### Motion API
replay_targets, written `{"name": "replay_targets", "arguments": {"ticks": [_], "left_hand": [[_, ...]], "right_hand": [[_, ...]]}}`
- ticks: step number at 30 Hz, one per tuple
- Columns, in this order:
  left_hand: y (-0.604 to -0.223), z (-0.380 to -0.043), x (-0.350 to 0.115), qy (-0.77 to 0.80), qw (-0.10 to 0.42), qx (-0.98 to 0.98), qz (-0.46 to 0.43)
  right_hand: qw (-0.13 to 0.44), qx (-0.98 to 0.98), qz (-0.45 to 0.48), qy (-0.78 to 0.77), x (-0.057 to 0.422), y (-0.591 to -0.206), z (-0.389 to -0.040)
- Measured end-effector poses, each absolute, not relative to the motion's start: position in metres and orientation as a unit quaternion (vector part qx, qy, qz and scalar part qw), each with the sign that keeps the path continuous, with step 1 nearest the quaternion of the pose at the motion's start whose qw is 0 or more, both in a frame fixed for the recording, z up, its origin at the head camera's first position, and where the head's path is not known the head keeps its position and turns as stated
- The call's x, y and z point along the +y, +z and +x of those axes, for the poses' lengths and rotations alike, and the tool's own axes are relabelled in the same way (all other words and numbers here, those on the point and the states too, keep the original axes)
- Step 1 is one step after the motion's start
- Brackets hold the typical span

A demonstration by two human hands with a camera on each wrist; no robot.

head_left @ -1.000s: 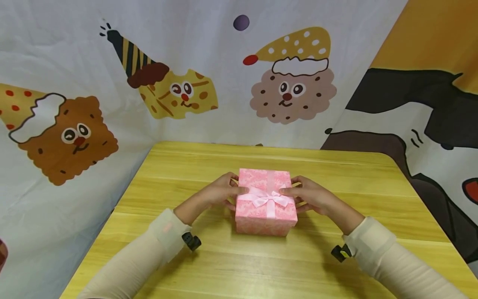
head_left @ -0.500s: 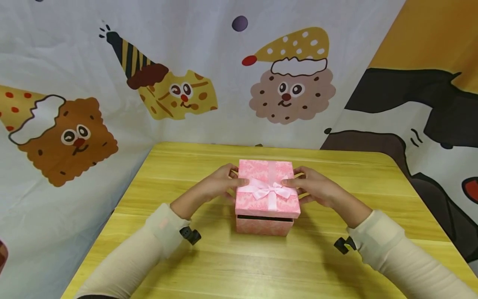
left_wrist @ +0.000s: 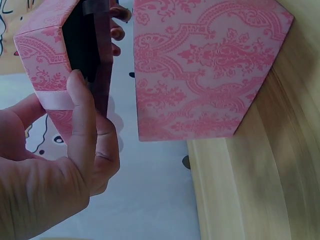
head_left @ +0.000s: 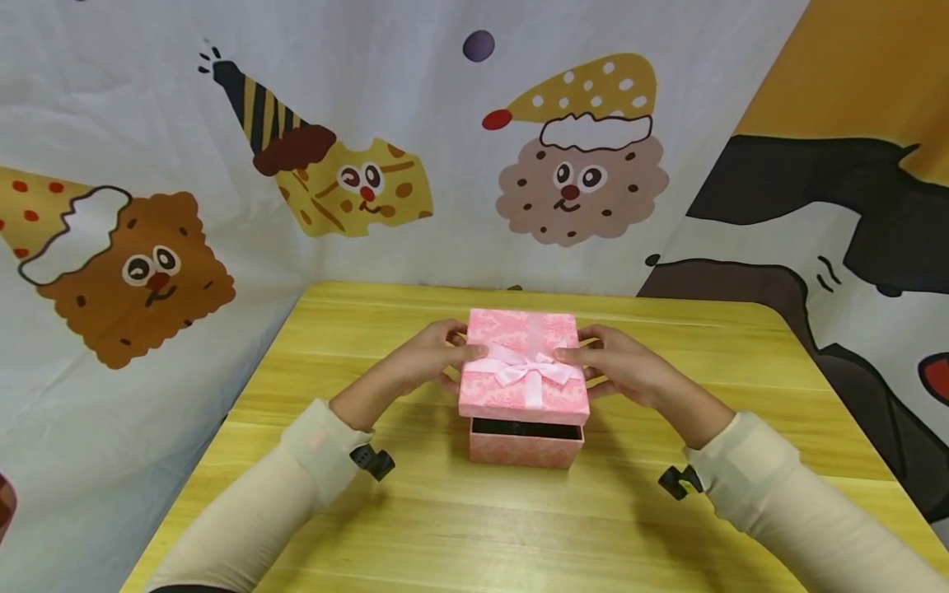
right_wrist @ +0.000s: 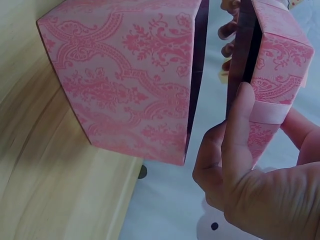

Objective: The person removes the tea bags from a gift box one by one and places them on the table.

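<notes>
A pink patterned box lid [head_left: 519,397] with a pale ribbon bow [head_left: 535,372] is held above its box base [head_left: 525,449]. My left hand [head_left: 430,356] grips the lid's left side, thumb on top and fingers at the lower rim. On the opposite side my right hand [head_left: 621,362] holds it the same way. Both wrist views show a gap between the lid [left_wrist: 47,60] and the patterned wall of the base [right_wrist: 125,80]. The base stands on the table, its dark inside partly visible under the lid's front edge; the rest is hidden.
The wooden table [head_left: 474,535] carries the box near its middle. Behind and to the left hangs a white cloth [head_left: 415,263] printed with cartoon biscuits and cheese. Small black devices [head_left: 373,463] are strapped at both wrists.
Both hands have raised the lid off the base and shifted it slightly back. A dark opening has appeared and widened at the front. The base has stayed in place.
</notes>
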State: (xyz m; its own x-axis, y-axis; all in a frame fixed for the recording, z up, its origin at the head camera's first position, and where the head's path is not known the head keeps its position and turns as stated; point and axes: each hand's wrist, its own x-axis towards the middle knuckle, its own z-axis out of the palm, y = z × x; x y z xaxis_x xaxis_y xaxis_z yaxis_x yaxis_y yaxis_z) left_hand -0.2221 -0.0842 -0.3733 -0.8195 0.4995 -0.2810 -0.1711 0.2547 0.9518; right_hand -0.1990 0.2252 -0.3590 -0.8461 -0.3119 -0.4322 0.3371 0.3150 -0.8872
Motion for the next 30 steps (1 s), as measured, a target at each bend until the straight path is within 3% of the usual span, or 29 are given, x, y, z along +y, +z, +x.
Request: {"name": "replay_targets", "arguments": {"ticks": [13,30], "left_hand": [[-0.371,-0.223,-0.112,0.596,0.257,0.746,0.146],[-0.375,-0.217,-0.153,0.571,0.217,0.785,0.104]], "right_hand": [[0.273,0.752,-0.026,-0.599,0.202,-0.358,-0.202],[0.271,0.724,-0.039,-0.633,0.16,-0.366,-0.203]]}}
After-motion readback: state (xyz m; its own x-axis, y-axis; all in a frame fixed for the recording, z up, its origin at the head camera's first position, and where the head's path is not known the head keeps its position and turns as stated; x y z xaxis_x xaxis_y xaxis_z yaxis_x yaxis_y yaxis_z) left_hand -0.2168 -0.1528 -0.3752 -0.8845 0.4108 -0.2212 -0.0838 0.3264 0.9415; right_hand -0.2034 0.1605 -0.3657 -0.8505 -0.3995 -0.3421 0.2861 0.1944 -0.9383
